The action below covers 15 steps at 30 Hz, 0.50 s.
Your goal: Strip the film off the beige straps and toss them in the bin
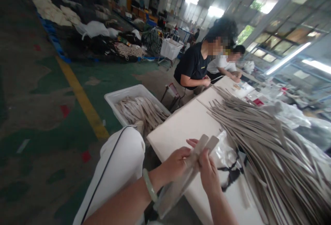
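Over the near edge of a white table (170,133), my left hand (176,164) is closed around a flat beige strap (178,188). My right hand (208,169) grips the same folded strap from the other side, its thumb pressed on it. Two flat rounded ends stick up side by side above my fingers, and the lower part hangs down between my forearms, slightly blurred. A pale bangle sits on my left wrist. Beyond my right hand lie a crumpled clear plastic bag (224,150) and some black pieces (232,176).
A large heap of long beige straps (263,131) covers the table's right side. On the floor to the left stands a white bin (121,114) with more straps. Two co-workers (192,64) sit farther along the table. Piled materials and a wheeled cart (170,49) stand behind.
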{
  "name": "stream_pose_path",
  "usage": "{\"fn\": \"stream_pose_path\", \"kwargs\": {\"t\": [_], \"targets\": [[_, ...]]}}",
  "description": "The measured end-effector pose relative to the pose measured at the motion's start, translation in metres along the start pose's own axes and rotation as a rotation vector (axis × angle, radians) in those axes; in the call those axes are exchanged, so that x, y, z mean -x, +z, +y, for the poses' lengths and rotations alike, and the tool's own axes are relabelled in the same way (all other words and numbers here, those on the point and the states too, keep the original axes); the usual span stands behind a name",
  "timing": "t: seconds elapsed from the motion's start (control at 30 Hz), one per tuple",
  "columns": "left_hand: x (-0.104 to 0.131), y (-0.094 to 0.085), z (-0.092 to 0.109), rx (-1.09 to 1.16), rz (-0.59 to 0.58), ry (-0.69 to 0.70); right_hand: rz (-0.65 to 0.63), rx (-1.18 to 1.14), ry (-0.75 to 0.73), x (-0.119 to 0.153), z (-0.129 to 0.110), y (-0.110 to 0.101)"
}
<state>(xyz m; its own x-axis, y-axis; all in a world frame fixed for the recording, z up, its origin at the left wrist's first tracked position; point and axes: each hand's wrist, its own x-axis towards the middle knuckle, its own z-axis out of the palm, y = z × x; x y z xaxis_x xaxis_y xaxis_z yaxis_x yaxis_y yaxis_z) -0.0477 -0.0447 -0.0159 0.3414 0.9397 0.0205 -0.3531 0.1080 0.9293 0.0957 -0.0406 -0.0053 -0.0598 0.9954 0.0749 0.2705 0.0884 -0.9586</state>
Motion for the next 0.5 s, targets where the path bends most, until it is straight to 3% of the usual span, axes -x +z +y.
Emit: {"fn": "stream_pose_path", "kwargs": {"t": [0.13, 0.2, 0.27, 0.33, 0.4, 0.5], "targets": [[0.000, 0.004, -0.008, 0.142, -0.128, -0.122, -0.187, 0.032, 0.002, 0.001, -0.006, -0.005], [0.001, 0.004, -0.008, 0.193, -0.246, -0.166, -0.231, -0.087, 0.161, -0.003, -0.011, -0.006], [0.001, 0.005, -0.007, 0.228, -0.289, -0.161, -0.242, -0.212, 0.348, -0.013, -0.015, -0.006], [0.000, 0.007, -0.008, 0.265, -0.239, -0.147, -0.153, -0.296, 0.449, -0.031, -0.018, -0.008], [-0.002, 0.008, -0.011, 0.297, -0.183, -0.189, 0.021, -0.365, 0.455, -0.058, -0.020, -0.018], [-0.004, 0.008, -0.015, 0.325, -0.176, -0.265, 0.158, -0.363, 0.296, -0.111, -0.026, -0.056]]}}
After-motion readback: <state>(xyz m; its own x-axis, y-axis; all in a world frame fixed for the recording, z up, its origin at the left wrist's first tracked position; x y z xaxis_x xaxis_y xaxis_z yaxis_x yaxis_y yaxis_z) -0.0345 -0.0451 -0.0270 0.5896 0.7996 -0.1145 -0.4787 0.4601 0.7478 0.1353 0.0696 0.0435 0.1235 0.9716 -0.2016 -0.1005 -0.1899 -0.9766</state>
